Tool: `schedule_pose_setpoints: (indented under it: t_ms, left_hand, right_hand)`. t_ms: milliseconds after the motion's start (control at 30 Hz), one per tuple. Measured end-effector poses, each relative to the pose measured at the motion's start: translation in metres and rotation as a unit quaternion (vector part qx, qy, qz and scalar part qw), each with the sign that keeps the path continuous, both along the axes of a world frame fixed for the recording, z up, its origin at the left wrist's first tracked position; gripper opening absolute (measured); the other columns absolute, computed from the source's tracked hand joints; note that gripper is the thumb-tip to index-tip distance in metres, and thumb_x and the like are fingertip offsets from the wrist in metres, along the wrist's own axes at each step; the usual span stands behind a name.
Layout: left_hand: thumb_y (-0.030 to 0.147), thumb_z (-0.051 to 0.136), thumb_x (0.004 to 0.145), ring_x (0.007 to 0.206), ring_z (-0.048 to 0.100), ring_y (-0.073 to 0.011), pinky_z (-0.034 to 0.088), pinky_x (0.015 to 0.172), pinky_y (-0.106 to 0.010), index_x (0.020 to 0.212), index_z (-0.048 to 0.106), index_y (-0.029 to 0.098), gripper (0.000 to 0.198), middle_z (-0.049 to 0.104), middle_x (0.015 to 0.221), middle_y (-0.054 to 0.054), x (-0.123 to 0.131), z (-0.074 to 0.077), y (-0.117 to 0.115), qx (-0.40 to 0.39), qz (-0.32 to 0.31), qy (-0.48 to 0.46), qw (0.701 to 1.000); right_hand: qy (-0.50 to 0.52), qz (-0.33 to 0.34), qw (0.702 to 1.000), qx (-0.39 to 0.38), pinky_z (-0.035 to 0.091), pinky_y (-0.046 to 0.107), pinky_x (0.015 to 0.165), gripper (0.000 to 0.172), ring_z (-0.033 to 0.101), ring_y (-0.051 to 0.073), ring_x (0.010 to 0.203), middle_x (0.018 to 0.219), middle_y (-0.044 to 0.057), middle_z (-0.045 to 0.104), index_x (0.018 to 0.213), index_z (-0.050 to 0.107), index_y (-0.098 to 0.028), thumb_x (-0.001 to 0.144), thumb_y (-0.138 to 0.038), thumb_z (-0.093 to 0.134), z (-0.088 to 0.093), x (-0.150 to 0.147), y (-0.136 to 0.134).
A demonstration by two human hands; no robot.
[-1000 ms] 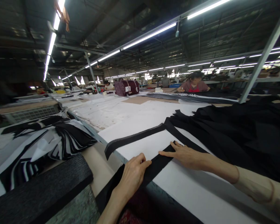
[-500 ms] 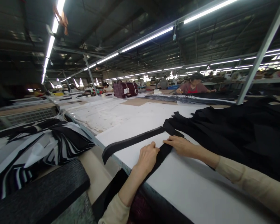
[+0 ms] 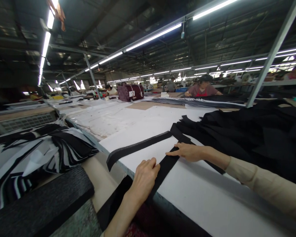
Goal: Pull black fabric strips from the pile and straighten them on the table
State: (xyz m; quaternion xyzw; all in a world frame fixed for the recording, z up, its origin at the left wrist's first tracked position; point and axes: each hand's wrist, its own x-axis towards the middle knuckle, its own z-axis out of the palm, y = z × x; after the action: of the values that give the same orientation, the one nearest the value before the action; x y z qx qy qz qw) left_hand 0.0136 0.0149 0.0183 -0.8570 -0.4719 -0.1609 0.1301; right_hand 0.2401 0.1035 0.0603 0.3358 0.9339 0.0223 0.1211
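Note:
A long black fabric strip runs across the white table top and down over its near edge. At the strip's left side is my left hand, with its fingers curled closed on the fabric; the fingertips are partly hidden. My right hand lies palm down further up the same strip, index finger stretched out and pressing on it. A second narrow dark strip lies beyond my left hand, its end drooping over the edge. Both strips meet near a black piece at the pile.
A large pile of black fabric covers the right side. Striped black and white pieces and a dark felt-like block lie at the lower left. Across the table are a maroon bundle and a person; a slanted metal post rises at right.
My left hand has slid down along the strip towards the table's near edge. My right hand has shifted slightly left, its index finger now extended along the strip.

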Motion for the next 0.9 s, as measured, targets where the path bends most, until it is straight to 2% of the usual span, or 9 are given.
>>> schedule_pose_setpoints:
  t_ms: [67,133,233,367,500,633,733,833,900]
  left_hand:
    - [0.011,0.037,0.089,0.068,0.049,-0.0150,0.038,0.063,-0.028,0.083,0.060,0.019,0.025,0.054,0.081,-0.002,0.000,0.002,0.000,0.005,-0.001,0.015,1.000]
    - [0.011,0.040,0.089,0.069,0.049,-0.0150,0.039,0.064,-0.028,0.084,0.060,0.019,0.022,0.054,0.082,-0.002,-0.001,0.002,0.000,0.001,-0.001,0.020,1.000]
    - [0.012,0.043,0.088,0.069,0.050,-0.0150,0.040,0.065,-0.028,0.087,0.061,0.020,0.019,0.054,0.082,-0.001,-0.002,0.002,0.001,-0.005,0.004,0.018,1.000]
    - [0.012,0.041,0.088,0.070,0.051,-0.0153,0.042,0.066,-0.028,0.093,0.062,0.020,0.022,0.054,0.083,-0.001,-0.003,0.001,0.001,-0.011,0.000,0.000,1.000]
    - [0.020,0.043,0.090,0.072,0.054,-0.0150,0.043,0.067,-0.026,0.099,0.063,0.023,0.023,0.056,0.084,-0.002,-0.013,-0.001,-0.010,-0.073,0.020,-0.126,0.989]
    - [0.022,0.045,0.089,0.074,0.056,-0.0140,0.043,0.065,-0.023,0.097,0.064,0.024,0.021,0.057,0.078,0.000,-0.023,-0.001,-0.022,-0.131,0.044,-0.243,0.960]
    - [0.021,0.046,0.088,0.072,0.056,-0.0136,0.041,0.063,-0.023,0.091,0.066,0.024,0.021,0.055,0.076,0.000,-0.016,0.000,-0.019,-0.109,0.067,-0.219,0.967]
    - [0.017,0.047,0.087,0.073,0.055,-0.0141,0.040,0.065,-0.024,0.091,0.066,0.023,0.021,0.056,0.078,-0.001,-0.004,0.002,-0.007,-0.091,0.056,-0.172,0.979]
    - [0.016,0.046,0.087,0.073,0.054,-0.0143,0.040,0.066,-0.025,0.094,0.066,0.024,0.023,0.056,0.078,-0.001,-0.001,0.001,-0.002,-0.078,0.048,-0.154,0.984]
  right_hand:
    - [0.001,-0.017,0.999,0.033,0.044,0.044,0.086,0.076,0.053,0.028,0.108,0.128,0.013,0.048,0.136,0.034,-0.035,0.072,0.007,0.037,0.000,-0.005,-0.004]
    - [0.032,-0.015,0.998,0.049,0.041,0.044,0.093,0.075,0.046,0.029,0.118,0.138,0.012,0.039,0.135,0.039,-0.029,0.069,0.007,0.037,-0.003,-0.008,-0.006]
    - [0.060,0.007,0.998,-0.009,0.039,0.038,0.097,0.074,0.042,0.026,0.122,0.141,0.011,0.034,0.136,0.038,-0.022,0.068,0.008,0.035,-0.005,-0.014,-0.010]
    - [0.047,0.020,0.997,-0.058,0.036,0.045,0.098,0.083,0.035,0.031,0.125,0.144,0.013,0.029,0.139,0.028,-0.031,0.069,0.011,0.035,-0.005,-0.024,-0.022]
    - [0.069,0.046,0.995,-0.063,0.026,0.051,0.103,0.087,0.020,0.034,0.130,0.146,0.014,0.022,0.140,0.024,-0.034,0.068,0.014,0.034,-0.007,-0.028,-0.030]
    - [0.069,-0.008,0.995,-0.071,0.029,0.054,0.100,0.087,0.013,0.036,0.130,0.148,0.010,0.015,0.138,0.024,-0.039,0.069,0.013,0.033,-0.011,-0.008,-0.017]
    - [0.082,-0.019,0.995,-0.050,0.026,0.054,0.103,0.086,0.011,0.034,0.131,0.149,0.006,0.013,0.138,0.026,-0.040,0.069,0.012,0.033,-0.015,0.012,0.000]
    - [0.103,-0.002,0.995,0.007,0.020,0.052,0.106,0.085,0.009,0.031,0.133,0.149,0.001,0.013,0.134,0.037,-0.036,0.064,0.012,0.035,-0.017,0.020,0.010]
    - [0.116,0.010,0.993,0.009,0.023,0.045,0.108,0.084,0.017,0.025,0.133,0.148,0.001,0.019,0.135,0.038,-0.031,0.062,0.011,0.034,-0.018,0.020,0.010]
